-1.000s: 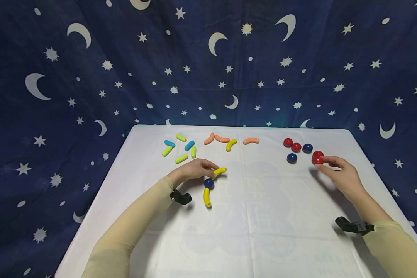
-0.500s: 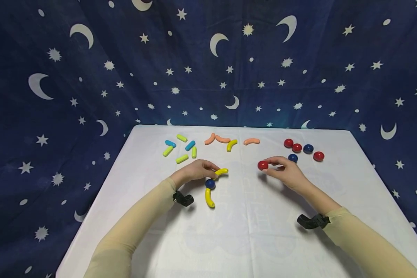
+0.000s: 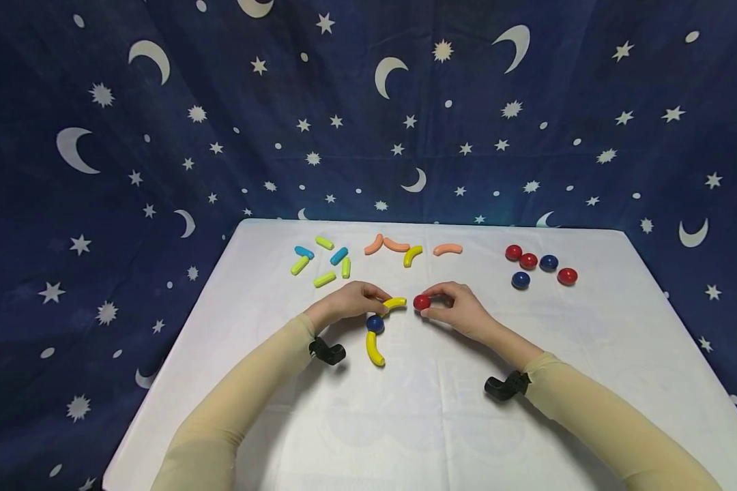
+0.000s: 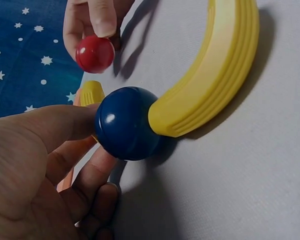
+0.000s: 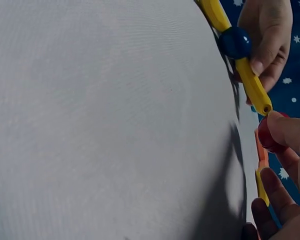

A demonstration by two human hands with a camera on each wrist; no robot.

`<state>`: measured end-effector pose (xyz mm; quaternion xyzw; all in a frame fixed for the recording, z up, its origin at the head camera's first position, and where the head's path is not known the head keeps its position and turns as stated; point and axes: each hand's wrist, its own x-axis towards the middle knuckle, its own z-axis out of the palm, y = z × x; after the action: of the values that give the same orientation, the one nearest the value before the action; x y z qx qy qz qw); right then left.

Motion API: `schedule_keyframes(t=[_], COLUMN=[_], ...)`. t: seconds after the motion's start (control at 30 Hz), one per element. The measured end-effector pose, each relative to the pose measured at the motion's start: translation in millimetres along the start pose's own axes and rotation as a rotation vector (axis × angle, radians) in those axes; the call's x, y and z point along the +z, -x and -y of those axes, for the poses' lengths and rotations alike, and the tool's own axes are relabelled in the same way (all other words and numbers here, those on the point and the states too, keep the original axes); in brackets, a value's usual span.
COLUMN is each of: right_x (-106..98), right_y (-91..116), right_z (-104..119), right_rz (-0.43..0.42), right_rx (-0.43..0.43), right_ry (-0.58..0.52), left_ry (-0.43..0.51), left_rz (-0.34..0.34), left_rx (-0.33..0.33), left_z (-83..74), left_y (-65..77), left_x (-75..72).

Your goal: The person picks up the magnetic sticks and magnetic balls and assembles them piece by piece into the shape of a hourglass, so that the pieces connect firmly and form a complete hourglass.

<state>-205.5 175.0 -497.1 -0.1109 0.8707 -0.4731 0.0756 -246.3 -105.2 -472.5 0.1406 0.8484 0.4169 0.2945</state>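
Note:
Near the table's middle my left hand [image 3: 351,300] pinches a curved yellow piece [image 3: 396,303] between thumb and fingers. This piece joins a dark blue ball [image 3: 375,324], and a second curved yellow piece [image 4: 215,75] extends from the ball's other side. My right hand [image 3: 463,312] pinches a glossy red ball [image 3: 422,302] just right of the held yellow piece's free end. A small hole shows in that yellow end [image 5: 266,108] in the right wrist view, close by the red ball [image 5: 271,135]. Whether the two touch I cannot tell.
Loose red and blue balls [image 3: 528,261] lie at the back right of the white table [image 3: 467,423]. Orange curved pieces [image 3: 448,250] and a yellow one [image 3: 413,256] lie at the back middle. Short green and blue pieces [image 3: 339,256] are at the back left.
My right hand has carried the red ball leftward from the group at the right to beside the yellow piece's end. The left hand has kept its hold, nearly still.

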Motion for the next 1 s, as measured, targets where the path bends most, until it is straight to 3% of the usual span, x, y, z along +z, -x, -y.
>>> schedule_keyframes(t=[0.3, 1.0], right_x=[7, 18], right_y=[-3, -6], right_z=[2, 4], right_rz=[0.006, -0.025], right_rx=[0.04, 0.052], right_ry=[0.087, 0.154], left_ry=[0.001, -0.008], left_rz=[0.008, 0.001], left_rx=[0.005, -0.002], left_z=[-1.5, -1.6], left_y=[1.4, 1.4], left_x=[-1.5, 0.9])
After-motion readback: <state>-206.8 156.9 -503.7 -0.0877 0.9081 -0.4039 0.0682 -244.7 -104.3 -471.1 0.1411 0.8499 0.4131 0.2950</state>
